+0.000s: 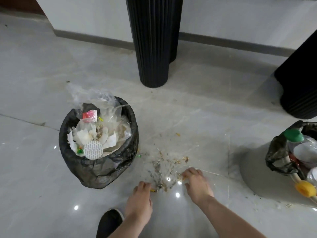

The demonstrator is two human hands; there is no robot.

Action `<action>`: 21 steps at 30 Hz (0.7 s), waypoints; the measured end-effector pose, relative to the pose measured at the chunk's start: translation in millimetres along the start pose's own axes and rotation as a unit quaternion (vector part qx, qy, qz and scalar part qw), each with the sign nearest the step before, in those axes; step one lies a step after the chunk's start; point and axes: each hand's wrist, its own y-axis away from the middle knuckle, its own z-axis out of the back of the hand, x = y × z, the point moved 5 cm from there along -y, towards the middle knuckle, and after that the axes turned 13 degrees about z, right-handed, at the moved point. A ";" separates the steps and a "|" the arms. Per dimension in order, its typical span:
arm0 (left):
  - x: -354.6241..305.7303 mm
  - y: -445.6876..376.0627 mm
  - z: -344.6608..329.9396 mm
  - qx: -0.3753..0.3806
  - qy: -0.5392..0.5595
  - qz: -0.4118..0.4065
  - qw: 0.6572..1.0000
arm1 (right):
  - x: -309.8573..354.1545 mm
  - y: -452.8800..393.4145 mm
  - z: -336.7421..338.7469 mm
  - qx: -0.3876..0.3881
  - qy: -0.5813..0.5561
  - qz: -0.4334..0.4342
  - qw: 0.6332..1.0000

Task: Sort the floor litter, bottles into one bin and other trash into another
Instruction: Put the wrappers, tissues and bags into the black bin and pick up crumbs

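A patch of small litter scraps (164, 169), husks and crumbs, is strewn on the grey floor between two bins. My right hand (197, 184) is on the patch's near right edge, fingers curled down around some scraps. My left hand (139, 201) reaches to the near left edge, fingertips touching the floor beside a small yellow scrap (153, 190). The left bin (103, 170), lined with a black bag, is heaped with paper, clear plastic and wrappers. The right bin (277, 152), also black-lined, holds plastic bottles with a green cap (293, 134) and a yellow cap (306, 188).
A black ribbed pillar (154, 48) stands behind the litter, and another dark ribbed base (300, 86) is at the right. My dark shoe (109, 222) is at the bottom left. A small green scrap (138, 155) lies by the left bin.
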 end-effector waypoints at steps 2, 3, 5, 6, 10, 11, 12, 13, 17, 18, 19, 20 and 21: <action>-1.8 -4.4 -9.0 -0.007 -0.001 -0.006 1.000 | -2.4 -3.5 -2.4 -0.012 0.006 0.000 1.000; -2.6 -6.1 -11.4 -0.013 0.000 -0.009 1.000 | -2.7 -4.7 -3.5 -0.018 0.006 -0.001 1.000; -3.7 -9.6 -14.1 -0.025 0.010 -0.010 1.000 | -1.6 -5.9 -6.9 -0.029 -0.005 -0.002 1.000; -4.4 -11.5 -15.1 -0.031 0.015 -0.011 0.999 | 0.1 -5.6 -9.4 -0.032 -0.014 -0.004 0.999; -11.1 -19.2 -16.5 -0.050 0.056 -0.017 0.997 | 13.8 -5.1 -19.0 -0.046 -0.058 0.001 0.997; -13.6 -20.5 -15.3 -0.053 0.068 -0.017 0.996 | 17.7 -5.9 -20.7 -0.049 -0.064 0.008 0.997; -16.5 -21.8 -14.2 -0.056 0.071 -0.017 0.996 | 20.7 -7.4 -22.2 -0.051 -0.068 0.020 0.996; -19.5 -22.8 -13.2 -0.060 0.068 -0.020 0.996 | 22.9 -8.7 -24.3 -0.045 -0.067 0.036 0.996; -25.6 -25.2 -15.5 -0.054 0.051 -0.027 0.997 | 26.6 -10.9 -30.8 -0.007 -0.040 0.087 0.995; -26.0 -26.0 -16.4 -0.053 0.049 -0.026 0.997 | 26.0 -11.0 -31.5 -0.007 -0.044 0.085 0.995; -26.5 -27.0 -17.4 -0.054 0.048 -0.025 0.997 | 25.1 -11.0 -32.2 -0.009 -0.050 0.082 0.995; -27.3 -28.0 -18.4 -0.058 0.046 -0.027 0.997 | 24.1 -10.8 -32.6 -0.015 -0.058 0.078 0.995; -28.8 -28.7 -18.9 -0.063 0.046 -0.030 0.996 | 22.4 -10.4 -32.7 -0.022 -0.066 0.073 0.995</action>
